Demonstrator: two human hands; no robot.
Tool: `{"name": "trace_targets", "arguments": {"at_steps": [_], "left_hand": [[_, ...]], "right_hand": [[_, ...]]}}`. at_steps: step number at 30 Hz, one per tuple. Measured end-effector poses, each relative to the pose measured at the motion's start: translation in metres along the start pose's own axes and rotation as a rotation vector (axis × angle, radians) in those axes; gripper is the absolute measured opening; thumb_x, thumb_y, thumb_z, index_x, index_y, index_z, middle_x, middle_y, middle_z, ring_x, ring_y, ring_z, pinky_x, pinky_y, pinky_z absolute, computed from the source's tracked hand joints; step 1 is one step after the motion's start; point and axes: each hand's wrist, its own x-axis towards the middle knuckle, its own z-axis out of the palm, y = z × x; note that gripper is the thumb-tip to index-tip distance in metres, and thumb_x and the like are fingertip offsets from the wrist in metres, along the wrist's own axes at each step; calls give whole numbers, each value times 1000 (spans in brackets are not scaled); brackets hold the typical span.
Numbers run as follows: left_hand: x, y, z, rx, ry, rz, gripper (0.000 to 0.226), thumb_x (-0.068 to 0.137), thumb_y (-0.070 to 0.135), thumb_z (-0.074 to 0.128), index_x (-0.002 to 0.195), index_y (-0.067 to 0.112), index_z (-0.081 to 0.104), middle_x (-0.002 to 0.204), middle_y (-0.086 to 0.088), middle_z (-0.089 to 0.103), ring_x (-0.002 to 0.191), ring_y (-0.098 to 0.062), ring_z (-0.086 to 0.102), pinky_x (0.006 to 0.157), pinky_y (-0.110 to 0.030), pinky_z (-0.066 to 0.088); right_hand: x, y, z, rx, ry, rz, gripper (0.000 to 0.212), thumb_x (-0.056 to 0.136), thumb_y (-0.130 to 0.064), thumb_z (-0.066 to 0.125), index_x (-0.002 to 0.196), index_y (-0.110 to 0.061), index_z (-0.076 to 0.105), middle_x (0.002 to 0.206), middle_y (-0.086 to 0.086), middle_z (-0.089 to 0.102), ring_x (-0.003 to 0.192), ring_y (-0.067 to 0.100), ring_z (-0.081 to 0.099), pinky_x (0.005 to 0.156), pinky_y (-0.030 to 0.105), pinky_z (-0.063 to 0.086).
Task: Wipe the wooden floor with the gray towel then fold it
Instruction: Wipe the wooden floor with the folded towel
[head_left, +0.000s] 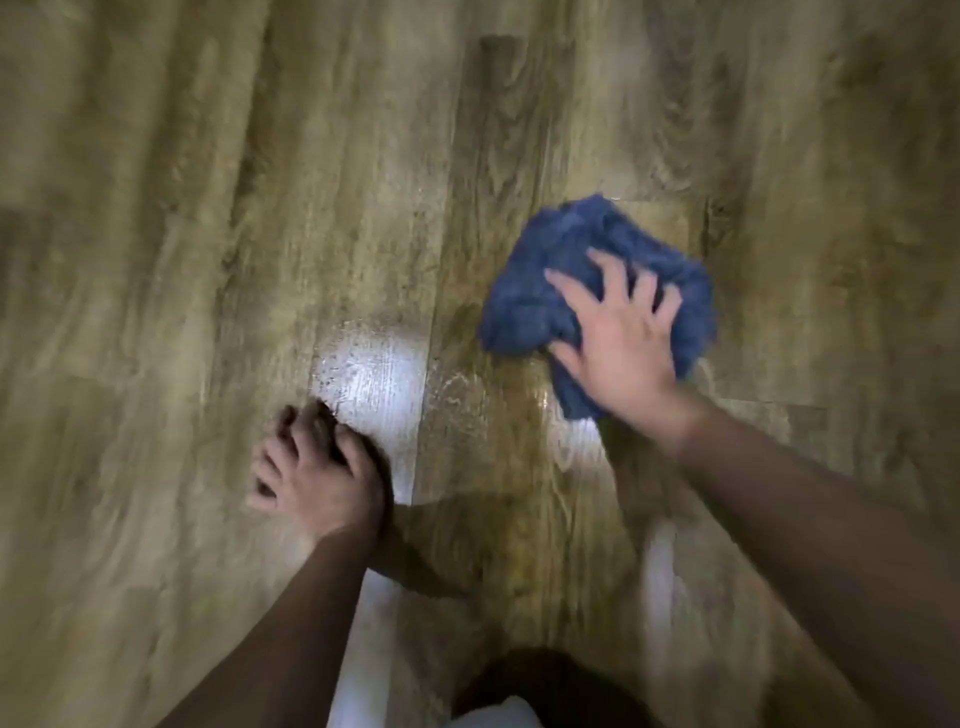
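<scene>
right hand (621, 338) spread flat on bunched towel (550, 291), left hand (317, 467) fingertips propped on wooden floor (156, 260)

Nothing readable is showing anywhere: no words, labels, brands, numbers or signs are appearing on the towel (597, 280) or the wooden floor (208, 208).

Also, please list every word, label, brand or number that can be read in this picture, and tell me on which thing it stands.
None: no readable text shows.
The crumpled blue-gray terry towel under the right hand shows no tag or label.
The brown wooden plank floor, where the left hand rests, bears only grain and glare.
</scene>
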Motion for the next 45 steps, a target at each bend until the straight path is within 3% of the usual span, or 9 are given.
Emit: {"name": "trace_targets", "arguments": {"at_steps": [4,7,15,19,23,31,35,39,45], "left_hand": [[1,0,2,-21,-8,0,47,89,42,44,132,26,56,140,-12,50,127,-31,38,102,-50,22],[2,-4,6,-32,-3,5,46,89,41,46,130,26,57,139,-11,50,126,-32,39,102,-52,23],[5,-9,13,-25,24,43,42,88,40,48,127,28,57,144,-1,47,130,-31,40,101,-54,26],[6,-11,15,-12,28,40,43,88,42,45,127,31,55,145,1,44,130,-31,39,100,-55,27],[7,-12,16,-10,29,32,43,87,43,45,128,32,56,145,1,45,129,-31,40,100,-52,26],[7,-14,19,27,55,57,39,88,44,48,126,38,52,144,5,45,128,-27,40,100,-48,26],[8,-14,21,32,58,54,38,88,45,48,125,38,52,143,7,45,129,-26,40,101,-49,26],[8,-12,19,30,53,58,39,87,44,49,126,37,54,143,6,46,129,-28,42,100,-49,27],[9,-9,14,-47,35,44,46,87,42,44,127,28,61,142,-3,51,126,-34,45,98,-51,27]], "right_hand": [[93,-6,-2,47,9,147,64,85,-54,66,143,-42,41,154,8,28,135,44,30,109,66,21],[76,-20,-3,6,61,172,63,86,-54,63,143,-39,44,153,9,32,132,42,34,107,62,26],[-154,-84,23,35,-97,-239,84,64,-52,81,141,-36,53,151,8,42,135,45,39,108,63,29],[-201,-82,34,-4,-257,-489,89,54,-63,81,136,-39,55,147,4,51,132,41,40,103,61,30],[-146,-68,29,-1,-178,-562,88,56,-62,82,136,-39,56,144,3,51,128,40,44,101,56,28],[97,-79,13,-8,45,-182,67,84,-55,64,145,-38,44,152,9,34,130,42,35,107,62,25],[135,-86,10,-42,62,-145,64,85,-57,61,144,-35,44,150,11,35,129,44,36,108,63,25],[71,-93,10,-13,57,-197,68,81,-53,66,144,-34,47,149,10,39,129,41,38,106,58,28],[-122,-101,35,9,-67,-378,85,68,-50,80,144,-31,47,151,10,38,134,46,37,108,64,25]]}}
